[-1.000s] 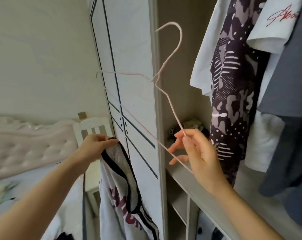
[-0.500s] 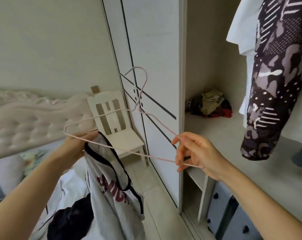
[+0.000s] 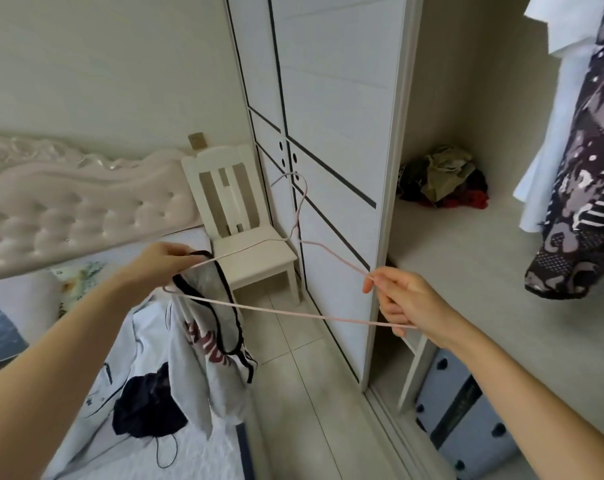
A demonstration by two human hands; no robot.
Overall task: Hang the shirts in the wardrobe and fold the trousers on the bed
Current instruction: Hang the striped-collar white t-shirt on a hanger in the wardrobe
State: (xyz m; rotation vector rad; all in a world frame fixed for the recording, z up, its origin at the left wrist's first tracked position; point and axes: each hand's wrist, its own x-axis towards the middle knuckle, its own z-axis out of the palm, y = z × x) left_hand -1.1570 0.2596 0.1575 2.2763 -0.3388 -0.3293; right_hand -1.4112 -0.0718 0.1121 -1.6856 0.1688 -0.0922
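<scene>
The left hand (image 3: 162, 263) grips the collar of the white shirt (image 3: 207, 344), spreading it; the right hand (image 3: 402, 303) pinches the pink wire hanger (image 3: 293, 311), aiming its far shoulder inside.

I count one pink wire hanger (image 3: 293, 310), one white shirt (image 3: 203, 351) with black trim, one dark garment (image 3: 148, 407) near the bed's (image 3: 196, 455) edge and one chair (image 3: 252, 254). Two pieces hang in the wardrobe (image 3: 328, 98): a white garment (image 3: 550, 161) and a patterned garment (image 3: 591, 188). One heap of clothes (image 3: 442, 181) lies at the shelf's (image 3: 466, 258) back corner. There are two grips, the left grip (image 3: 158, 265) and the right grip (image 3: 408, 299).
</scene>
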